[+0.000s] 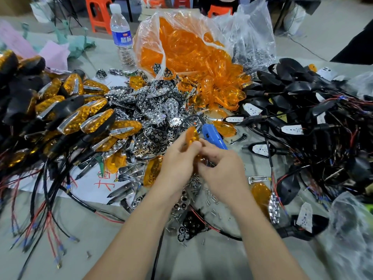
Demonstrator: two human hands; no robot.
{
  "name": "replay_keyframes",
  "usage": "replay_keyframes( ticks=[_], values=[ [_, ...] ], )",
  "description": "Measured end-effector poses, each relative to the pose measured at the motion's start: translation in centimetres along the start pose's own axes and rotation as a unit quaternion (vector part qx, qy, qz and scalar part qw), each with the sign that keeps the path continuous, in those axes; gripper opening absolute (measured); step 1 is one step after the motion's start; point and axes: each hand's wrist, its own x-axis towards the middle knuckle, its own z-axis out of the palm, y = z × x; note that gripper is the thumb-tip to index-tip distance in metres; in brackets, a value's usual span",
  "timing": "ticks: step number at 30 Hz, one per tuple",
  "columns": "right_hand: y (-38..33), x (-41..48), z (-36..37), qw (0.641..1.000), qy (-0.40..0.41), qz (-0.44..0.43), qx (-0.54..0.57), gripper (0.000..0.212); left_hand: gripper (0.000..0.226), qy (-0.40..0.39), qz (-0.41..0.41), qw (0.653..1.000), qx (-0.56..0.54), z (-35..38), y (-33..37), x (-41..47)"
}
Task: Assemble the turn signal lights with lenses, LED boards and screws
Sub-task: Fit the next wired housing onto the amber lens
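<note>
Left hand (177, 158) grasps the amber lens (191, 136), long axis near-to-far; right hand (221, 171) curls at its near end, grip unclear. Blue screwdriver (214, 136) lies just beyond the right hand.

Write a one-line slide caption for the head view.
Left hand and right hand grip an orange lens beside a blue screwdriver, over loose screws.

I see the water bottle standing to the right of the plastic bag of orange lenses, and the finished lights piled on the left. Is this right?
Not entirely. The head view shows the water bottle standing to the left of the plastic bag of orange lenses, not to its right. The finished lights are piled on the left, as you say.
</note>
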Motion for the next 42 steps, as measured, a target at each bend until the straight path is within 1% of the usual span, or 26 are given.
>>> replay_keyframes(
  ticks=[1,2,3,4,5,6,8,9,11,12,13,15,17,19,21,22,24,25,27,29,31,34,37,39,40,42],
  values=[
    [0.0,0.1,-1.1,0.999,-0.009,0.027,0.038,0.033,0.030,0.003,-0.031,0.997,-0.066,-0.3,0.1,0.2],
    [0.2,0.2,-2.3,0.997,0.023,0.045,0.051,0.033,0.032,0.009,-0.057,0.992,-0.109,-0.6,0.2,0.4],
    [0.5,0.6,-3.7,0.996,0.076,0.046,0.017,0.030,0.030,0.013,-0.074,0.990,-0.117,-0.9,0.3,0.5],
    [1.0,1.0,-5.2,0.990,0.124,0.038,-0.050,0.027,0.027,0.018,-0.081,0.993,-0.087,-1.2,0.2,0.6],
    [1.5,1.7,-6.7,0.981,0.149,0.025,-0.122,0.026,0.023,0.022,-0.082,0.996,-0.039,-1.3,0.1,0.6],
    [2.1,2.6,-8.0,0.970,0.149,0.023,-0.188,0.028,0.021,0.030,-0.075,0.997,0.016,-1.2,-0.1,0.7],
    [3.6,4.6,-9.9,0.938,0.080,0.066,-0.332,0.041,0.020,0.053,-0.052,0.991,0.111,-0.6,-0.6,0.8],
    [4.4,5.4,-10.4,0.904,0.037,0.083,-0.418,0.047,0.020,0.065,-0.037,0.985,0.157,-0.3,-1.0,0.8],
    [5.8,6.2,-10.8,0.835,-0.013,0.067,-0.547,0.043,0.017,0.079,0.002,0.969,0.233,0.3,-1.8,0.7],
    [6.4,6.4,-10.9,0.816,-0.020,0.048,-0.576,0.038,0.018,0.080,0.017,0.964,0.251,0.5,-2.1,0.8],
    [6.9,6.6,-11.1,0.811,-0.019,0.033,-0.583,0.034,0.020,0.082,0.029,0.960,0.265,0.6,-2.3,0.8],
    [7.3,7.0,-11.7,0.822,-0.023,0.005,-0.569,0.028,0.025,0.083,0.050,0.945,0.312,0.7,-2.5,1.0],
    [7.0,7.1,-12.1,0.851,-0.029,-0.018,-0.525,0.017,0.042,0.069,0.063,0.929,0.357,0.8,-2.5,1.0],
    [5.7,6.4,-11.9,0.908,-0.017,-0.012,-0.417,0.010,0.060,0.059,0.083,0.919,0.382,1.0,-2.3,0.9],
    [4.1,5.6,-10.9,0.953,-0.023,-0.002,-0.303,0.020,0.060,0.061,0.145,0.909,0.385,1.3,-2.0,0.6],
    [3.4,5.4,-10.2,0.965,-0.028,-0.009,-0.262,0.021,0.056,0.057,0.170,0.913,0.366,1.5,-1.8,0.6],
    [1.8,4.9,-8.9,0.979,-0.042,-0.034,-0.195,0.017,0.052,0.009,0.158,0.951,0.266,2.0,-1.3,0.5],
    [1.1,4.8,-8.2,0.985,-0.046,-0.048,-0.162,0.013,0.048,-0.027,0.145,0.969,0.196,2.2,-1.0,0.5],
    [-0.1,4.5,-7.0,0.993,-0.046,-0.064,-0.085,0.012,0.035,-0.059,0.157,0.983,0.079,2.7,-0.6,0.5],
    [-1.2,4.1,-5.9,0.997,-0.032,-0.060,-0.021,0.020,0.029,-0.029,0.169,0.985,0.017,2.7,-0.3,0.6],
    [-1.8,3.9,-4.8,0.999,-0.013,-0.050,0.000,0.020,0.025,0.021,0.168,0.986,-0.003,2.3,-0.1,0.9],
    [-2.2,3.5,-3.5,0.999,-0.008,-0.037,-0.014,0.014,0.024,0.086,0.163,0.982,-0.044,1.6,0.4,1.1],
    [-1.9,2.6,-3.0,0.993,-0.050,-0.033,-0.097,0.009,0.024,0.119,0.149,0.972,-0.139,0.5,1.4,1.3],
    [-2.0,1.7,-2.3,0.986,-0.071,-0.038,-0.144,0.004,0.030,0.129,0.149,0.967,-0.161,-0.6,2.2,1.6],
    [-2.3,1.2,-1.8,0.986,-0.065,-0.047,-0.148,0.005,0.032,0.130,0.146,0.966,-0.170,-1.2,2.5,1.9],
    [-3.0,0.3,-0.5,0.990,-0.049,-0.062,-0.114,0.017,0.033,0.135,0.126,0.965,-0.187,-2.3,3.0,2.4]
  ],
)
